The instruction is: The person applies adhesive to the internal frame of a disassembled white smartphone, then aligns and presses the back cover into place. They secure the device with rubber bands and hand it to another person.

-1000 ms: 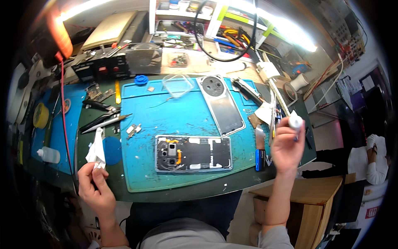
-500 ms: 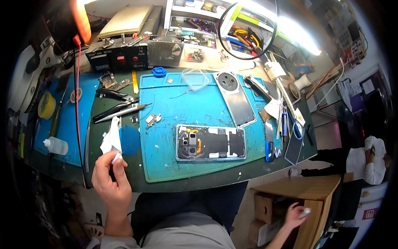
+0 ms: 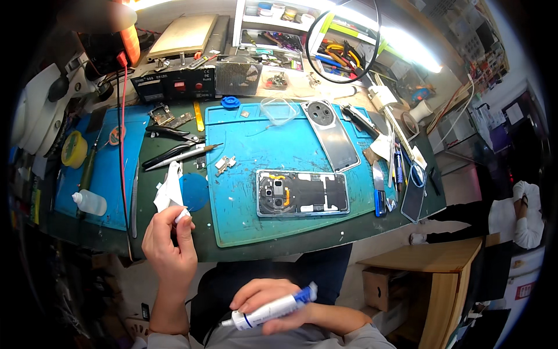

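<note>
My left hand (image 3: 170, 241) is raised at the bench's front edge, thumb and fingertips pinching a small white piece (image 3: 183, 216) whose kind I cannot make out. Just behind it is a crumpled white tissue (image 3: 169, 189). Low in front of my body, my right hand (image 3: 270, 299) is closed around a white and blue squeeze tube (image 3: 273, 311), its narrow nozzle pointing left. An opened phone (image 3: 302, 193) lies across the blue mat (image 3: 250, 224), its camera block and dark inner parts showing. Behind it, a phone back panel (image 3: 332, 136) with a round camera ring lies slanted.
Pliers (image 3: 168, 152), a brush (image 3: 189, 154) and a small metal part (image 3: 225, 166) lie left of centre. A clear bottle (image 3: 90, 202) stands far left. A blue-handled blade (image 3: 379, 192) and a dark slim phone (image 3: 413, 200) lie right. Another person (image 3: 511, 212) is at far right.
My right hand has come in from the lower right to the front of my body, bringing the tube into full view. My left hand keeps its pinch. The whole view has shifted slightly.
</note>
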Demonstrator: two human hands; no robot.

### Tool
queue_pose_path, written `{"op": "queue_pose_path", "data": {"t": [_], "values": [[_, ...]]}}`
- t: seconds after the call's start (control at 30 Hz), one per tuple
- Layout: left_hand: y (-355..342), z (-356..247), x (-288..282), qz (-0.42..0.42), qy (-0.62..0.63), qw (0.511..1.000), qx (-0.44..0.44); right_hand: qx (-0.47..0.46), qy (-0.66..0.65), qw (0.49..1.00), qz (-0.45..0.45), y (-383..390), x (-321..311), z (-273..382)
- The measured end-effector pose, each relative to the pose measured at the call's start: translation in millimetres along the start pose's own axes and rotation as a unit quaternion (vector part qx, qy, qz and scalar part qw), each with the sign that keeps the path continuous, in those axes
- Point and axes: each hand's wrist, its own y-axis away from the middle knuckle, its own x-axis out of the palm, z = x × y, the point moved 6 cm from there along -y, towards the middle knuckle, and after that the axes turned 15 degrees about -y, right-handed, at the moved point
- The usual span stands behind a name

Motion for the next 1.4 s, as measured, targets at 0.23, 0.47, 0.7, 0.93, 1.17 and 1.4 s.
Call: {"op": "queue_pose_path", "data": {"t": [0.23,0.47,0.7,0.93,1.17,1.4], "values": [[3,0,-2,-0.03,-0.002,1.0,-0.004,-0.151,0.528,0.806,-0.221,11,-55,91],[5,3,0,-0.002,0.018,1.0,-0.019,-0.097,0.536,0.79,-0.28,14,-68,90],[6,5,1,0.007,0.033,0.999,-0.019,-0.084,0.577,0.763,-0.279,8,-67,88],[6,6,0,0.015,0.046,0.998,-0.032,-0.075,0.592,0.754,-0.274,5,-66,88],[7,6,0,0.016,0.042,0.998,-0.033,-0.076,0.592,0.755,-0.273,4,-65,89],[6,5,0,0.02,0.031,0.999,-0.032,-0.089,0.593,0.754,-0.269,3,-65,89]]}}
